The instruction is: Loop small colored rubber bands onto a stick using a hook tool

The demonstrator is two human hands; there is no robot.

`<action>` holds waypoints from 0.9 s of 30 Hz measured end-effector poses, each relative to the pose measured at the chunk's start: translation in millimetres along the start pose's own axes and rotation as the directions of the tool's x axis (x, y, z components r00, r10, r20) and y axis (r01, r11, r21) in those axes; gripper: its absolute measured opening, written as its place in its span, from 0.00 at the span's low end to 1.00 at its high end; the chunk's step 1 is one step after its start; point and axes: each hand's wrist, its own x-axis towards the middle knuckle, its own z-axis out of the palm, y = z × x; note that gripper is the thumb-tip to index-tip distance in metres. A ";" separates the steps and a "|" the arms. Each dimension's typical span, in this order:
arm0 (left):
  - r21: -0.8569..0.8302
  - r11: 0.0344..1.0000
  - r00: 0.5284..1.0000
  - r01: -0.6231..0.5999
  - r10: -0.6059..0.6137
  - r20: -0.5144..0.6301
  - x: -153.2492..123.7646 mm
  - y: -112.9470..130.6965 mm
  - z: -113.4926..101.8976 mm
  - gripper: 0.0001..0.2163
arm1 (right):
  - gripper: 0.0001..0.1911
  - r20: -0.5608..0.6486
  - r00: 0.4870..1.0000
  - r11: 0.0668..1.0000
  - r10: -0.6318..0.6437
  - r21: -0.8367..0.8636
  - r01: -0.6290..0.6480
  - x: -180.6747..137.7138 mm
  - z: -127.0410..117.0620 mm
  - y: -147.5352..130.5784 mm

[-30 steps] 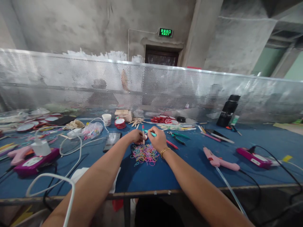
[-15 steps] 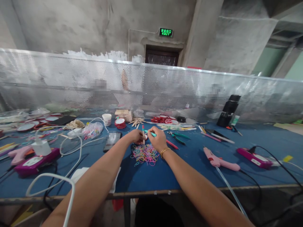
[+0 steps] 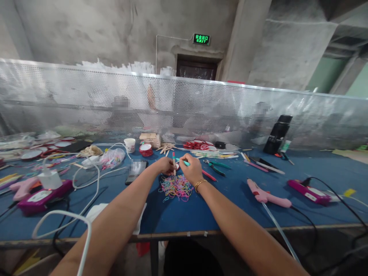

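Note:
My left hand (image 3: 166, 166) pinches a wooden craft stick (image 3: 174, 164), held upright, with red and green colouring at its top. In my right hand (image 3: 192, 168) is a teal marker (image 3: 186, 163), gripped like a pen, its tip pointing left at the stick. Whether the tip touches the stick I cannot tell. Just below both hands lies a pile of small multicoloured plastic loops (image 3: 176, 188). A small round red-edged piece (image 3: 177, 166) sits partly hidden between the hands.
Right of my hands lie a red marker (image 3: 209, 175), green-handled pliers (image 3: 215, 168) and a pink glue gun (image 3: 267, 194). A phone (image 3: 136, 172), a paper cup (image 3: 130, 145) and red round tins (image 3: 146, 150) stand left. White cable (image 3: 86, 230) loops near my left arm.

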 end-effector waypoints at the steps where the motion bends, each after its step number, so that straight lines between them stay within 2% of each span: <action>1: -0.005 1.000 1.000 0.000 0.000 -0.004 -0.4 0.1 0.2 0.09 | 0.06 -0.011 1.000 1.000 0.009 -0.006 -0.009 0.1 -0.5 0.0; 11: -0.026 1.000 1.000 -0.013 0.013 0.020 -1.4 0.2 -0.4 0.09 | 0.06 0.030 0.999 0.999 -0.036 0.007 0.036 -0.4 0.2 -2.5; 19: 0.000 1.000 1.000 -0.008 0.008 0.012 0.5 0.4 -0.3 0.09 | 0.06 -0.016 1.000 1.000 0.004 -0.010 -0.004 -0.1 -0.6 0.5; 27: -0.017 1.000 1.000 -0.015 0.015 0.019 0.7 -0.1 -0.4 0.10 | 0.07 0.038 0.999 0.999 -0.038 -0.004 0.039 -1.3 0.9 -2.3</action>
